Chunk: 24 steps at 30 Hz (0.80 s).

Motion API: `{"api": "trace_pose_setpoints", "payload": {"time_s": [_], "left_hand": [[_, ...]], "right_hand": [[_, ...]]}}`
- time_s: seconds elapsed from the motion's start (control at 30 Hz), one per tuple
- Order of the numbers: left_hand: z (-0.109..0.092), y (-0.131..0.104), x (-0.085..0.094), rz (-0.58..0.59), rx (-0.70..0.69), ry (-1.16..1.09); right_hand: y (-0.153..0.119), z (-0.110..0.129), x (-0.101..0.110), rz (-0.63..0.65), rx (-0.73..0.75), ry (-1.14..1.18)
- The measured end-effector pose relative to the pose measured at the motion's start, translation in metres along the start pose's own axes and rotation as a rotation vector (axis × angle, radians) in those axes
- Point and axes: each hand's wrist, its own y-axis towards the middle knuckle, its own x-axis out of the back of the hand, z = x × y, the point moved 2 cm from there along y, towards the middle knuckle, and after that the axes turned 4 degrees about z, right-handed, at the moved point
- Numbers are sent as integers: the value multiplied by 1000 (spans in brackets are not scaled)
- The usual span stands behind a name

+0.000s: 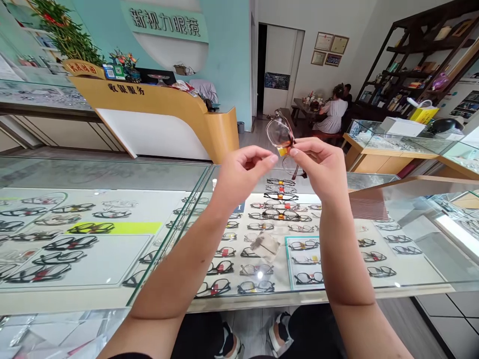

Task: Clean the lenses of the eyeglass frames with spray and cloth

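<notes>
Eyeglasses (280, 133) are held up in the air above the far side of the glass-topped table (262, 302), clear of its surface. The frame stands turned on end, one lens above the other, the lower lens partly hidden by fingers. A yellow tag (283, 151) shows at the lower part of the upper lens.

Right hand (326, 164): grip closed on the frame, thumb and forefinger pinching near the middle. Left hand (243, 172): fingers curled, thumb tip just beside the tag. No object is visible in this grip; whether the fingertips pinch or touch the tag cannot be told.

Handling assessment: the item is judged light, with thin rims that look fairly stiff but could bend under a squeeze. Lenses are likely smooth, slippery and prone to smears or scratches. Recommended hold: bridge or rim edge, fingertips kept off the lens faces, slim temples spared any twisting. The present pinch near the middle appears sound, although with little contact area the frame could pivot.

Surroundings: a column of folded spectacles (280, 196) lies below the hands, with further rows of display frames (256, 287) nearer the wearer. A small pale packet (266, 245) lies among them, beside a teal-edged board (288, 259) bearing three pairs.
</notes>
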Motion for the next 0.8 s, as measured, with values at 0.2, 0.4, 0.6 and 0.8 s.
{"api": "trace_pose_setpoints", "payload": {"time_s": [0.2,0.4,0.6,0.8], "left_hand": [[6,0,-13,23,43,-97],[16,6,-8,-33,34,-124],[18,9,-5,-36,-23,-59],[20,8,-14,-17,4,11]], "right_hand": [[-5,13,-13,9,153,-257],[-9,23,-14,116,127,-182],[-7,18,-11,138,66,-102],[-9,-8,-5,82,-87,-23]]}}
